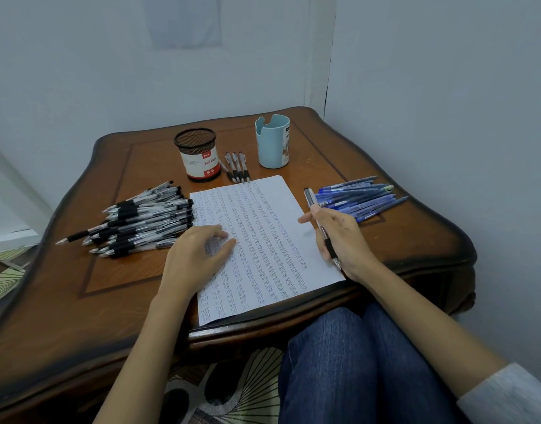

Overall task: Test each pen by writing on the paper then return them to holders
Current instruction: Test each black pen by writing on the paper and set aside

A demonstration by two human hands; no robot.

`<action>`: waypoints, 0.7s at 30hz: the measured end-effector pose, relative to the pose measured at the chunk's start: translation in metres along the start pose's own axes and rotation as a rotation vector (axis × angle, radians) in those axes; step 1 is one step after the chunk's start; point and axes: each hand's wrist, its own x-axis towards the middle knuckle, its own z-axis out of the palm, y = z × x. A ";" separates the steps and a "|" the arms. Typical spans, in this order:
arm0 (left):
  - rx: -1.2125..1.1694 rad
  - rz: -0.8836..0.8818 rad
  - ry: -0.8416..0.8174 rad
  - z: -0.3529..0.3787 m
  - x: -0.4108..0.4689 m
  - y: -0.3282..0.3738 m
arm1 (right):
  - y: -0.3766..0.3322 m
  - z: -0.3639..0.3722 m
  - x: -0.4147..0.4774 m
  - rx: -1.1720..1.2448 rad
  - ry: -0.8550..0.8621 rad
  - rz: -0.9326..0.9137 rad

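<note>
In the head view the right hand (339, 237) curled its fingers round a pen (310, 198) at the right edge of the paper (263, 228), tip by the wrist, far end aimed toward the blue holder (272, 142), well apart. The left hand (198, 255) pressed loosely spread fingers flat on the paper. The pen's middle was hidden, and whether its tip touched the paper was unclear.

Single view. Head camera: wide-angle, worn by the seated person, facing forward and steeply down over the wooden table (354, 142) toward the wall corner (325, 96). Range: close; paper (263, 228) mid-frame, the wearer's knees (354, 362) at the lower edge. Table edges bow with lens distortion.
</note>
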 end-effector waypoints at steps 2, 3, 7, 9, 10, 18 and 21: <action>-0.001 -0.004 0.000 0.000 0.000 0.000 | 0.000 -0.001 0.000 0.006 0.006 -0.003; -0.001 -0.004 -0.001 0.000 0.000 0.000 | 0.000 -0.001 0.000 0.007 0.010 -0.004; -0.009 -0.013 -0.002 -0.001 0.000 0.001 | 0.001 0.001 0.001 0.007 -0.001 0.014; -0.012 -0.018 -0.001 -0.001 0.000 0.002 | 0.000 0.003 0.002 -0.006 -0.036 0.021; -0.013 -0.019 -0.001 -0.001 0.000 0.002 | 0.000 0.004 0.002 -0.001 -0.051 0.030; -0.027 -0.022 -0.006 -0.002 0.002 0.002 | -0.011 0.009 0.017 -0.043 -0.063 0.157; -0.025 -0.034 -0.007 -0.001 0.003 0.002 | -0.017 0.015 0.032 -0.067 -0.058 0.167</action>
